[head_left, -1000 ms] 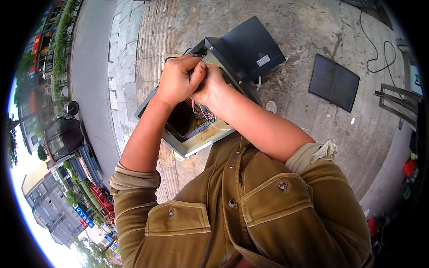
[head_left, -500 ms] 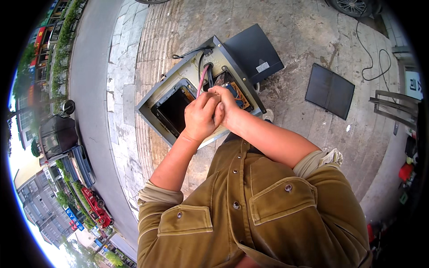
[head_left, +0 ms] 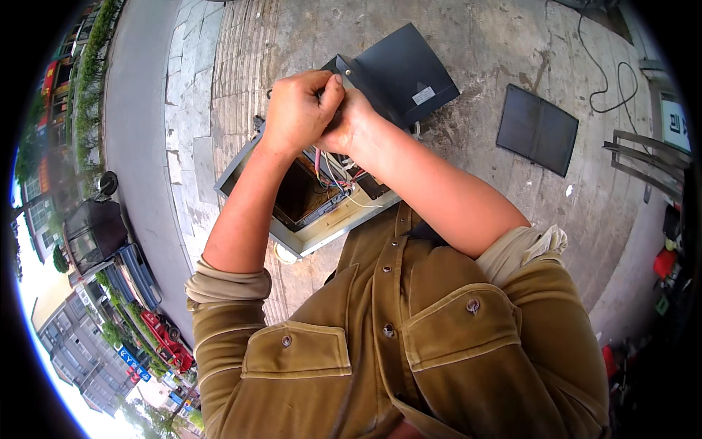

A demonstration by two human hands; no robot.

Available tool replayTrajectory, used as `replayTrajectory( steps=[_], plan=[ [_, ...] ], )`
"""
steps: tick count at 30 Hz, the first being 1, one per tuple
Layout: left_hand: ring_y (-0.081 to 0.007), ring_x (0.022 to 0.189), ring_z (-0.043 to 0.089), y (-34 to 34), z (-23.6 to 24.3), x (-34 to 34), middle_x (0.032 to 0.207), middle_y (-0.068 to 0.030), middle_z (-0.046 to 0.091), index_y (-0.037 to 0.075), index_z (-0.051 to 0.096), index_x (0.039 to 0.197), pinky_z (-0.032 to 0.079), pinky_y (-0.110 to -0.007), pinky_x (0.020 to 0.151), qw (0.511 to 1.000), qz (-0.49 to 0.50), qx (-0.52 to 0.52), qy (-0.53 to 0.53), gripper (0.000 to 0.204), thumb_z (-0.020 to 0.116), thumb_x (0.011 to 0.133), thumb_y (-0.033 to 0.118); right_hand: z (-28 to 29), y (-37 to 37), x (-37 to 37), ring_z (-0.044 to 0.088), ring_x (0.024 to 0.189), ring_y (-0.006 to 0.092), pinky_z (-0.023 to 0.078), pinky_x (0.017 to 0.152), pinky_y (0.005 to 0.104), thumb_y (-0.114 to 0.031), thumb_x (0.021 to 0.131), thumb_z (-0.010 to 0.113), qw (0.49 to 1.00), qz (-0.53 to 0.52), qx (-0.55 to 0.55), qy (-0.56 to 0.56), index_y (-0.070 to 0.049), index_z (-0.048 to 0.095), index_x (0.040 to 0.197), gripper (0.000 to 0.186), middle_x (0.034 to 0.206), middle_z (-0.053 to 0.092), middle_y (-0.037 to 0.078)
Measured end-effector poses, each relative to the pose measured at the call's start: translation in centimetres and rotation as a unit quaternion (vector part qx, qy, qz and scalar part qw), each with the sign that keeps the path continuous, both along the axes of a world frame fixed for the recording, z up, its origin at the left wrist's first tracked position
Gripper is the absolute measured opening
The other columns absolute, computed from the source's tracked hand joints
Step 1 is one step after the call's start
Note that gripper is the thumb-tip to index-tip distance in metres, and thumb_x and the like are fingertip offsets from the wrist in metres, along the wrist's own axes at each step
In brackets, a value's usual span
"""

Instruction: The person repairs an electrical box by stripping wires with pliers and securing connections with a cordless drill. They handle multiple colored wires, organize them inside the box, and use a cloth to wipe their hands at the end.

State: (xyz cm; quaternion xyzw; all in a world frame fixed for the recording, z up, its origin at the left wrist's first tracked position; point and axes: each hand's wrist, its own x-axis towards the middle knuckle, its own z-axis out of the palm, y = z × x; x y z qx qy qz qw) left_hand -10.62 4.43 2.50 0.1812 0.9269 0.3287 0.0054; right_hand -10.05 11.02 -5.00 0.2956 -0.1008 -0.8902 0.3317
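- In the head view, the left hand (head_left: 298, 110) is curled closed with its thumb folded over, and the right hand (head_left: 349, 123) is tucked against it; what they grip is hidden, and the right hand's fingers cannot be made out.
- Both are over the far part of the metal case (head_left: 333, 234), which sits on the pavement (head_left: 468, 212) in front of the person.
- A hard pull could tear loose the coloured wires (head_left: 322, 167), since they run up beneath the hands.
- A sudden slip could scrape the knuckles or the right forearm (head_left: 431, 186), because the case's edges lie close by.
- Sideways force might shift the case or knock the dark panel (head_left: 409, 73) at its far right side; whether the two are joined cannot be told.
- The case looks boxy and dark grey outside, with a pale, stained inner rim, a dark rectangular opening and tangled wiring.
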Motion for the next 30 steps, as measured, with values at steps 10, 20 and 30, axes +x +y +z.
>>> replayTrajectory(
  steps=[10, 20, 30],
  plan=[
    [-0.0321, 0.082, 0.06, -1.2, -5.3, 14.2, 0.093, -0.016, 0.059, 0.001, 0.056, 0.094, 0.051, -0.036, 0.07, 0.993, -0.029, 0.031, 0.106, 0.026, 0.072, 0.077, 0.011, -2.8, 2.1, 10.3, 0.053, 0.065, 0.0111, 0.045, 0.064, 0.0292, -0.021, 0.089, 0.046, 0.945, 0.155, 0.25, 0.143, -0.012, 0.053, 0.072, 0.021, 0.074, 0.055, 0.0],
    [-0.0328, 0.078, 0.06, -0.1, -5.7, 14.1, 0.087, -0.0153, 0.059, 0.001, 0.057, 0.09, 0.051, -0.037, 0.065, 0.991, -0.017, 0.028, 0.129, 0.019, 0.068, 0.075, 0.004, -3.9, 2.2, 10.0, 0.043, 0.055, 0.009, 0.037, 0.052, 0.0269, -0.017, 0.084, 0.049, 0.941, 0.171, 0.274, 0.102, -0.013, 0.047, 0.062, 0.022, 0.064, 0.047, -0.003],
    [-0.028, 0.065, 0.058, -2.1, -2.3, 7.3, 0.075, -0.0125, 0.057, 0.001, 0.058, 0.077, 0.048, -0.033, 0.058, 0.994, -0.013, 0.069, 0.087, 0.005, 0.063, 0.076, 0.002, -0.6, 0.4, 5.3, 0.056, 0.075, 0.0156, 0.049, 0.068, 0.0316, -0.013, 0.086, 0.037, 0.981, 0.107, 0.152, 0.059, -0.007, 0.05, 0.081, 0.015, 0.083, 0.053, 0.006]
  ],
)
